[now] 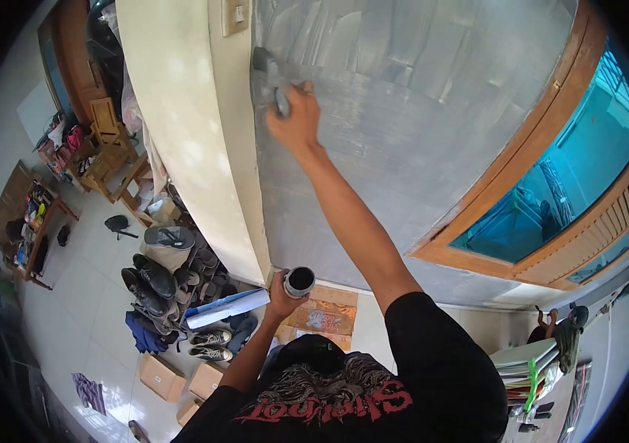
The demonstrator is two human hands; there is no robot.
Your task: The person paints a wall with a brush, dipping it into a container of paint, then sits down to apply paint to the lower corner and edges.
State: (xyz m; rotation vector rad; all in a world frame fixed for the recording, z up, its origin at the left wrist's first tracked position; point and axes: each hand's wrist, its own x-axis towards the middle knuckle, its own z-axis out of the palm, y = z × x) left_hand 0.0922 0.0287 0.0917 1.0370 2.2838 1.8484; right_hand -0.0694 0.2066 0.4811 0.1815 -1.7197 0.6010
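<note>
Two hands show in front of your black printed shirt (329,391), each grasping something. Nearest, your left hand (280,301) is wrapped around the side of a small round container (299,293), its open mouth turned up toward you and its inside dark. Below it on the floor lies an orange patterned mat (322,321). To the left of that hand you have a blue-and-white box (227,308), a pair of laced sneakers (211,345) and some cardboard boxes (161,378).

Farther off, your right arm stretches out, and your right hand (298,118) is closed on the handle of a brush (273,75). The brush is up at the left side of the grey wall (373,162); its long axis slants from your fist away to the far left, its dark head leading, close to the corner where the wall meets the cream pillar (181,148). You cannot tell whether the bristles touch the surface. Whitish streaks cover the wall's far part. A wood-framed window (550,192) stands to your right, and a wooden chair (108,133) far to the left.
</note>
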